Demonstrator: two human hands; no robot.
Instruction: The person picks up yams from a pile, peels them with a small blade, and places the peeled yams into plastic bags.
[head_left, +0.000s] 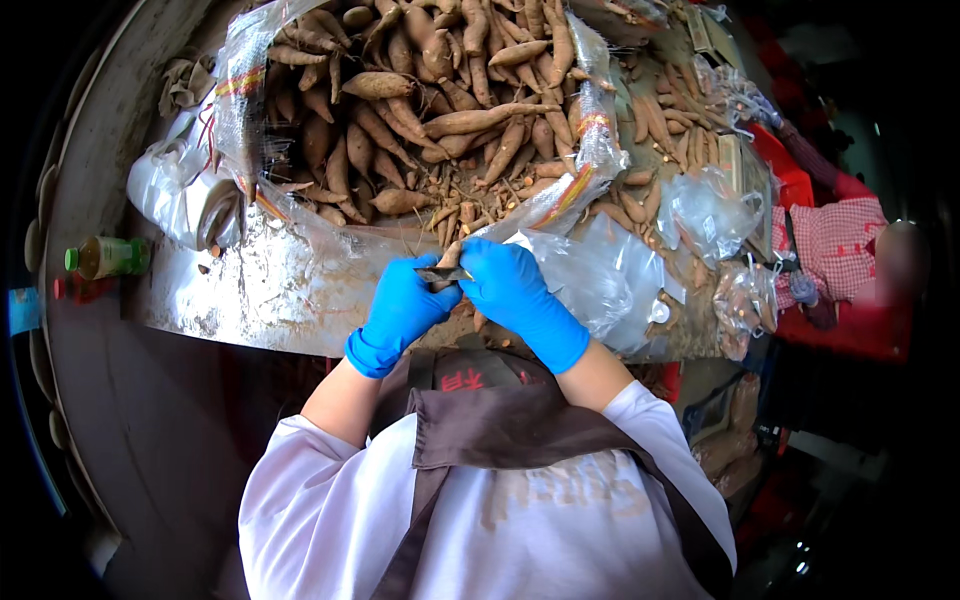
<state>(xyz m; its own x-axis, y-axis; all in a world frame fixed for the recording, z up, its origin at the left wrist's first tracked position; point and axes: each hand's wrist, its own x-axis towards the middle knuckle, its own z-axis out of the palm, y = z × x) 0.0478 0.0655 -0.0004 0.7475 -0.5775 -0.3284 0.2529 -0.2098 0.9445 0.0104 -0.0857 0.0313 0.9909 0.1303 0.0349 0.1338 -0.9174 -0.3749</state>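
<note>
My left hand (409, 300), in a blue glove, grips a brown tuberous root (451, 259) that points away from me. In my right hand (506, 281), also gloved in blue, is a small knife (442, 274), its dark blade lying across the root near the left thumb. Both hands are close together at the near side of a woven plastic sack (562, 202). The sack lies opened out, heaped with many similar tuberous roots (382, 142). Short cut root ends (466, 212) are scattered just beyond my hands.
Clear plastic bags (600, 277) lie to the right, and a roll of plastic bags (180, 195) sits left. A green-capped bottle (109, 257) is at the far left. More roots (660, 120) and filled bags (746, 300) are near another person in a checked garment (832, 247) at right.
</note>
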